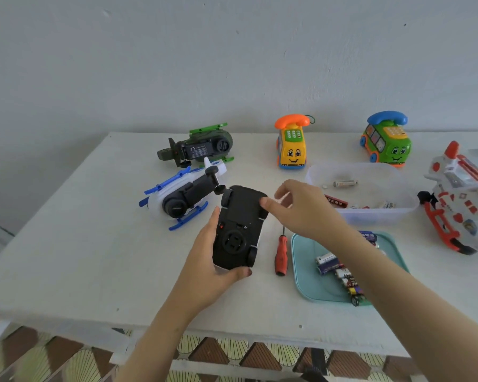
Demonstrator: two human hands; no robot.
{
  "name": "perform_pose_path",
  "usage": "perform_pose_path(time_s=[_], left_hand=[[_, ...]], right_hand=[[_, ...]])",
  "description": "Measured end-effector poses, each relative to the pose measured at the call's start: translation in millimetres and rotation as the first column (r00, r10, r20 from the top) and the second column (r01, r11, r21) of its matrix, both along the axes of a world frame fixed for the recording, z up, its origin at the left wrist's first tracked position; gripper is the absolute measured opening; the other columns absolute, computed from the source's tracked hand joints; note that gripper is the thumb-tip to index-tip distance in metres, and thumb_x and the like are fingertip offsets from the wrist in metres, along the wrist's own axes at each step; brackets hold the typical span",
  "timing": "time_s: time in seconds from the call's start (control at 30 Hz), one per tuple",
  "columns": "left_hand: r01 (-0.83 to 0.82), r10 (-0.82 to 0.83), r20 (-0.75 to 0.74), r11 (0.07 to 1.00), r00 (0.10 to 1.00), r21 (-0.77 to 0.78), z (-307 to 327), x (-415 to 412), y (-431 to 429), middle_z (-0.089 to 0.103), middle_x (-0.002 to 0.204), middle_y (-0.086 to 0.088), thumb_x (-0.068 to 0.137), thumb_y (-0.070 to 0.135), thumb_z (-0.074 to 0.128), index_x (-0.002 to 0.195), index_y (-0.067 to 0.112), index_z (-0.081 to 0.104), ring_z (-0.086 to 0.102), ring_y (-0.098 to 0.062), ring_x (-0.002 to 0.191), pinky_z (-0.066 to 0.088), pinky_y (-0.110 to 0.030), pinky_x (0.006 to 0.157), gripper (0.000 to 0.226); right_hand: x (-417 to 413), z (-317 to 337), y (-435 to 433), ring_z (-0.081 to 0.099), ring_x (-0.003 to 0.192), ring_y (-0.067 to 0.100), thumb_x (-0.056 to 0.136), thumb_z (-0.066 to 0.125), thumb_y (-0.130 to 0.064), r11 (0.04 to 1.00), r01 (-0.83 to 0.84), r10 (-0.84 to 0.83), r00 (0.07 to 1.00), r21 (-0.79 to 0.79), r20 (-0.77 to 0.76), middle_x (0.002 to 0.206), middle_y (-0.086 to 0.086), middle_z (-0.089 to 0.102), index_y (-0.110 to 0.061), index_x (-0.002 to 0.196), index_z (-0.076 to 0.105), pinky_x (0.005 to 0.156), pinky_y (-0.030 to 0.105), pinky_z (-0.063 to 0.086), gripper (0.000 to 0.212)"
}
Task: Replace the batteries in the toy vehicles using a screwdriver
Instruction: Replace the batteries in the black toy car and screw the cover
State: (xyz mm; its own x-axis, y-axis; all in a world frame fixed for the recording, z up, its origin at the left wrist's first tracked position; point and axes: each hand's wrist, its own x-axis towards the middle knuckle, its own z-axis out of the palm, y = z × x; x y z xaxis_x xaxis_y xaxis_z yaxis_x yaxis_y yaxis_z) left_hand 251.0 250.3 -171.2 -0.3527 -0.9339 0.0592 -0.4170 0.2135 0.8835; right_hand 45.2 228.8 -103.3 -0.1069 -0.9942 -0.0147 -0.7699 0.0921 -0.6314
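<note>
The left hand [213, 260] is clamped round the near end of the black toy car [238, 230], turned belly-up mid-table, likely to expose its battery hatch. The right hand [301, 208], fingers loose and gripping nothing, rests only its thumb on the car's far edge, seemingly to steady it. The screwdriver [281, 255] lies just beside the car, handy, next to the tray [305, 279] of batteries [340, 271].

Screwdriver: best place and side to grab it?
Grip the screwdriver by its red handle, from above: it lies flat, handle nearest the person, thin shaft pointing away. Car and tray flank it, so a side approach looks cramped.
</note>
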Motion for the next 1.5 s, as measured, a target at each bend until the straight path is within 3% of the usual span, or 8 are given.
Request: perform_pose_path(time_s=[0.17,0.27,0.43,0.63,0.9,1.03,1.33,1.5], left_hand=[[-0.023,0.019,-0.072,0.998,0.997,-0.051,-0.9,-1.6,-4.6,0.057,0.122,0.030,0.059,0.019,0.092,0.135,0.050,0.032,0.055,0.004,0.116,0.046,-0.010,0.087,0.102],[-0.027,0.023,-0.035,0.993,0.999,-0.111,-0.8,-6.2,-9.4,0.061,0.120,0.019,0.047,0.043,0.093,0.139,0.043,0.034,0.057,-0.008,0.115,0.050,-0.031,0.094,0.109],[0.043,-0.045,-0.023,0.995,0.999,-0.090,-4.6,-2.9,-14.3,0.054,0.135,0.009,0.051,0.045,0.092,0.151,0.039,0.017,0.051,-0.022,0.126,0.046,-0.048,0.101,0.125],[0.139,-0.142,-0.101,0.990,0.985,-0.034,-6.4,1.1,-14.2,0.050,0.134,0.029,0.066,0.012,0.085,0.148,0.048,0.001,0.051,0.000,0.124,0.045,-0.023,0.098,0.123],[0.132,-0.133,-0.163,0.991,0.978,-0.017,-13.4,-12.4,-22.7,0.052,0.131,0.028,0.060,0.039,0.082,0.152,0.037,0.005,0.054,-0.001,0.122,0.043,-0.021,0.096,0.120],[0.132,-0.134,-0.146,0.991,0.980,-0.025,-16.2,-16.8,-30.0,0.049,0.130,0.035,0.066,0.015,0.088,0.151,0.039,0.001,0.052,0.004,0.121,0.041,-0.015,0.096,0.124],[0.106,-0.108,-0.125,0.994,0.986,-0.019,-18.9,-18.4,-33.9,0.046,0.136,0.032,0.067,0.032,0.087,0.152,0.043,-0.002,0.046,0.006,0.126,0.040,-0.027,0.105,0.123],[0.075,-0.075,-0.116,0.997,0.990,-0.001,-20.7,-17.2,-30.4,0.036,0.125,0.047,0.068,0.036,0.081,0.147,0.044,-0.009,0.038,0.028,0.114,0.027,0.006,0.090,0.121]], right_hand=[[6.4,2.8,29.3,0.041,0.061,0.011,0.090,0.049,-0.058,0.926,-0.060,0.206,0.907,0.372,-0.366,0.066,-0.002,0.039,-0.017,0.064,0.036,0.059,0.026,0.035,0.050],[17.3,-6.1,40.0,0.053,0.079,0.018,0.090,0.049,-0.059,0.936,0.003,0.168,0.874,0.351,-0.455,0.078,0.000,0.049,-0.014,0.078,0.045,0.068,0.029,0.040,0.047],[20.6,-4.6,41.3,0.052,0.077,0.018,0.090,0.054,-0.039,0.948,0.037,0.100,0.908,0.317,-0.406,0.075,-0.001,0.048,-0.015,0.076,0.043,0.066,0.027,0.040,0.029],[8.9,1.1,40.8,0.055,0.042,0.014,0.094,0.047,-0.036,0.944,0.125,-0.070,0.980,0.306,-0.187,0.056,0.002,0.057,-0.011,0.063,0.048,0.047,0.022,0.047,0.040],[-1.9,22.4,41.4,0.063,0.067,0.004,0.085,0.070,-0.023,0.933,0.165,-0.118,0.980,-0.319,0.161,0.080,-0.005,0.068,-0.015,0.086,0.052,0.065,0.018,0.052,0.019],[2.3,34.3,43.6,0.069,0.075,0.009,0.086,0.068,-0.010,0.835,0.138,0.036,0.952,-0.533,0.304,0.083,-0.002,0.068,-0.014,0.092,0.057,0.073,0.019,0.056,0.013],[16.3,34.9,41.2,0.068,0.080,0.011,0.090,0.057,0.000,0.727,-0.026,0.203,0.963,-0.686,0.178,0.090,0.003,0.061,-0.004,0.114,0.057,0.081,0.025,0.057,0.025],[18.3,28.4,39.4,0.066,0.080,0.009,0.090,0.058,-0.001,0.725,-0.050,0.190,0.973,-0.687,0.130,0.089,0.005,0.062,-0.004,0.114,0.057,0.081,0.023,0.056,0.025]])
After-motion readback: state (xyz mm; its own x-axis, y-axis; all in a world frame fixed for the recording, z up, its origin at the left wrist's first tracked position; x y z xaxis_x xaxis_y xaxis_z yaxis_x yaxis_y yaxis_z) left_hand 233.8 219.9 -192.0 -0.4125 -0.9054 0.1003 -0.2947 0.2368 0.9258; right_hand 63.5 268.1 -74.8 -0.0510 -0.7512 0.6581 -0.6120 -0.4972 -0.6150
